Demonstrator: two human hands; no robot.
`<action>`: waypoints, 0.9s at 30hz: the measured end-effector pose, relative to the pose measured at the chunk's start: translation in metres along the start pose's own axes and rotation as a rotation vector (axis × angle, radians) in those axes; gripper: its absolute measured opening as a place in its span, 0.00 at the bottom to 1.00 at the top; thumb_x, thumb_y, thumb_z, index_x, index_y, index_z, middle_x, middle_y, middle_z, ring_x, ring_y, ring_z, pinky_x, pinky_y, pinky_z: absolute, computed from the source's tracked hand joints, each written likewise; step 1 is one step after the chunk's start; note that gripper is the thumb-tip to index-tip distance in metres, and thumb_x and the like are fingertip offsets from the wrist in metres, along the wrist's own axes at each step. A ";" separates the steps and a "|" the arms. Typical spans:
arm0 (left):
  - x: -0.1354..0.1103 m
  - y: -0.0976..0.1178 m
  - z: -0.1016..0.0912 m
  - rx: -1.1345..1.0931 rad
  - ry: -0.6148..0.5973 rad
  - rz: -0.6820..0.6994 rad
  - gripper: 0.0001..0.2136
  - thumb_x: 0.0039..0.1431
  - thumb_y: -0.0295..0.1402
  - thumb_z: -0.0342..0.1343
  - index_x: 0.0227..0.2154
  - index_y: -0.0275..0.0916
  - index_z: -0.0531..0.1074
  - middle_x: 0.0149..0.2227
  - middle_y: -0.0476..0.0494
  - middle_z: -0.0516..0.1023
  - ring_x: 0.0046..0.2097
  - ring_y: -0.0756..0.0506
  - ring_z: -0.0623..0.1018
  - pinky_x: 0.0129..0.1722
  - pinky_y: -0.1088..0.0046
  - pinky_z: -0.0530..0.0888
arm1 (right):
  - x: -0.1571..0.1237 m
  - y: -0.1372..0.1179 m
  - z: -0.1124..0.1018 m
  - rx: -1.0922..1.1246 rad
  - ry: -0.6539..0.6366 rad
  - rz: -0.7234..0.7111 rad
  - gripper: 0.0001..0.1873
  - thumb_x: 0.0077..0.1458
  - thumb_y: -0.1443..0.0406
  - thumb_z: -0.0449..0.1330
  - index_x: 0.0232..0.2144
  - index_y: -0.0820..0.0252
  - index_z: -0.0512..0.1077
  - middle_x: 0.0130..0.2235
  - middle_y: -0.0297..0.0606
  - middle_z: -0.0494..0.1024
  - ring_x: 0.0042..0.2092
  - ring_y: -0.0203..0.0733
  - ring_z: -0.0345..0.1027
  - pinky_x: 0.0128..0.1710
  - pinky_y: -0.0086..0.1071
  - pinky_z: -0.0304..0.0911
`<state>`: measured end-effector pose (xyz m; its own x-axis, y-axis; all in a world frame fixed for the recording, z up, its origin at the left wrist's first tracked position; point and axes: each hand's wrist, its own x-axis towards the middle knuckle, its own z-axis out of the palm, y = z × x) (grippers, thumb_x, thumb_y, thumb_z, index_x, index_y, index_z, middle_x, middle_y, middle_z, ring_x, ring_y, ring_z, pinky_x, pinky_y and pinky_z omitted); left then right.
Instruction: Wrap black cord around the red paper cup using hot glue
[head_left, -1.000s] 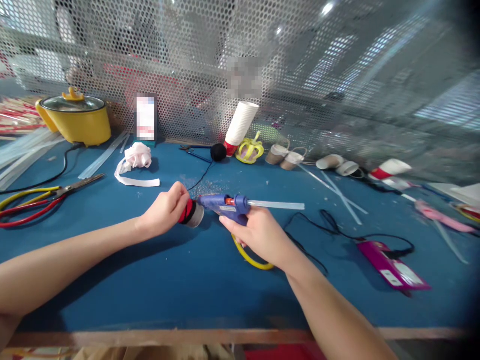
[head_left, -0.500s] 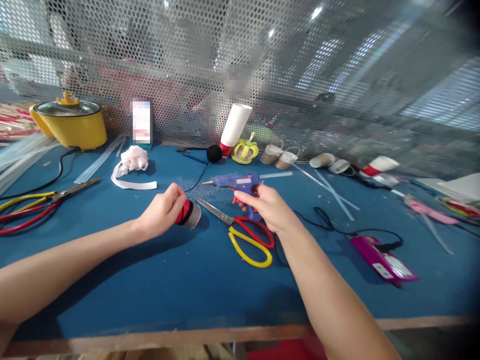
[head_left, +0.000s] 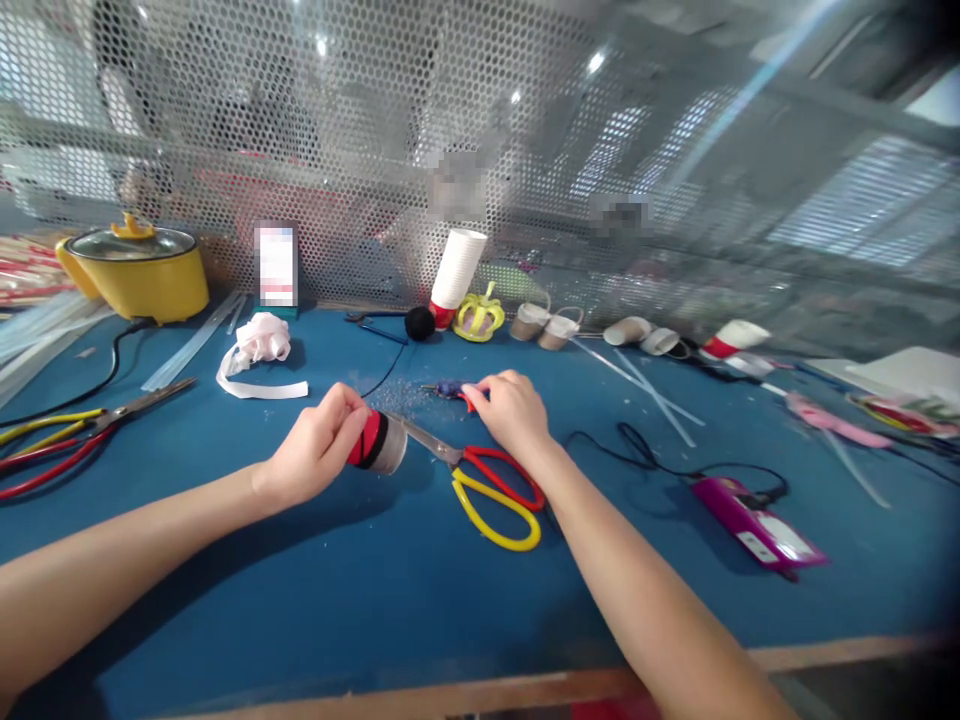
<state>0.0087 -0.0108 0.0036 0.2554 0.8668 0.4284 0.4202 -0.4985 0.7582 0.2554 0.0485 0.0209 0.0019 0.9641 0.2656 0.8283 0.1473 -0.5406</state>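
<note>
My left hand (head_left: pixel 311 450) is closed on a small red cup (head_left: pixel 367 440) with a black band and a pale grey end, held tilted just above the table. My right hand (head_left: pixel 514 410) is wrapped round a blue hot glue gun (head_left: pixel 451 389). Its nozzle points left, and the orange trigger shows by my thumb; the hand covers most of the body. Between my hands lie scissors (head_left: pixel 456 458) with one red and one yellow handle, their tip close behind the cup. A crumpled white ribbon (head_left: pixel 262 338) rests beyond my left hand.
Another pair of scissors (head_left: pixel 105 422) and a yellow electric pot (head_left: pixel 146 280) are at left. Along the mesh wall stand stacked paper cups (head_left: pixel 459 268), a yellow pumpkin-like piece (head_left: pixel 480 316) and small baskets (head_left: pixel 559 332). Glue sticks (head_left: pixel 660 395), a cable and a purple power strip (head_left: pixel 757 530) lie right.
My right hand has turned over the glue gun, covering more of it, and the nozzle has drawn back to the right. My left hand still holds the cup. The view has shifted slightly.
</note>
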 end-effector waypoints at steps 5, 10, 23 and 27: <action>-0.005 0.003 0.000 -0.013 -0.072 0.102 0.05 0.60 0.31 0.41 0.30 0.38 0.58 0.19 0.55 0.64 0.20 0.54 0.63 0.22 0.78 0.62 | -0.012 -0.052 0.014 0.368 -0.531 -0.082 0.29 0.53 0.46 0.45 0.30 0.60 0.76 0.34 0.40 0.77 0.37 0.40 0.69 0.42 0.34 0.60; -0.008 0.006 -0.002 -0.008 -0.179 0.229 0.03 0.59 0.29 0.42 0.30 0.39 0.58 0.19 0.56 0.62 0.19 0.55 0.61 0.21 0.79 0.60 | -0.022 -0.085 0.032 0.815 -0.682 -0.114 0.22 0.48 0.49 0.55 0.31 0.62 0.75 0.34 0.38 0.77 0.40 0.38 0.68 0.46 0.34 0.59; -0.001 0.002 0.004 -0.218 -0.109 -0.160 0.09 0.60 0.37 0.42 0.39 0.39 0.60 0.19 0.57 0.59 0.21 0.54 0.60 0.21 0.80 0.60 | -0.027 -0.078 0.008 0.684 -0.194 -0.161 0.12 0.49 0.58 0.57 0.25 0.62 0.71 0.28 0.35 0.74 0.31 0.34 0.64 0.34 0.30 0.59; -0.001 0.003 0.005 -0.223 -0.117 -0.170 0.08 0.60 0.36 0.42 0.38 0.38 0.60 0.19 0.57 0.59 0.21 0.54 0.60 0.21 0.80 0.60 | -0.026 -0.077 0.008 0.630 -0.163 -0.181 0.12 0.50 0.59 0.56 0.25 0.62 0.70 0.27 0.35 0.74 0.31 0.34 0.64 0.33 0.29 0.59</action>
<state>0.0136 -0.0137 0.0031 0.3014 0.9236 0.2368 0.2675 -0.3202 0.9088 0.1866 0.0136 0.0490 -0.2318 0.9257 0.2988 0.3227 0.3629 -0.8742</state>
